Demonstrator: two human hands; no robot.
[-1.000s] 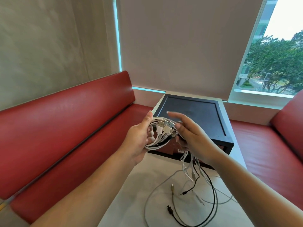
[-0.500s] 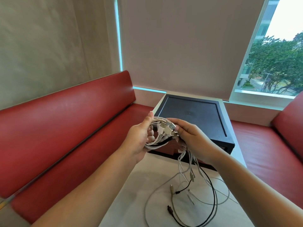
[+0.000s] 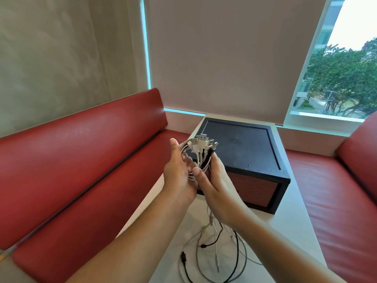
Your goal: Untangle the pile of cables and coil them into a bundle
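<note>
The white surface (image 3: 285, 225) is narrow and runs away from the person to the window sill. Its left edge lies along a red seat (image 3: 81, 160), and its right edge is beside a second red seat (image 3: 336, 180). A black box (image 3: 244, 148) with a red front panel stands on the far half and takes almost the whole width; only a thin white strip is free on its right side. The open room is on the near half, mostly in front of the box and to the right of the right forearm. Behind the box a grey blind (image 3: 224, 58) covers most of the window (image 3: 346, 68).

Both hands are in the air over the near left corner of the box. The left grip (image 3: 179, 176) is closed around the coiled bundle of cables (image 3: 201, 154): the thumb stands up along the left side of the coil and the fingers curl through it. The right grip (image 3: 218, 186) also holds the bundle, with the thumb pressing on the lower part and the fingers wrapped behind it. Several white and grey plugs (image 3: 203, 139) stick up from the top of the bundle.

The loose cable ends (image 3: 220, 256), white, grey and black, hang down from under the right grip to the surface and lie there in wide loops between the two forearms. One black plug (image 3: 183, 257) rests near the left forearm.
</note>
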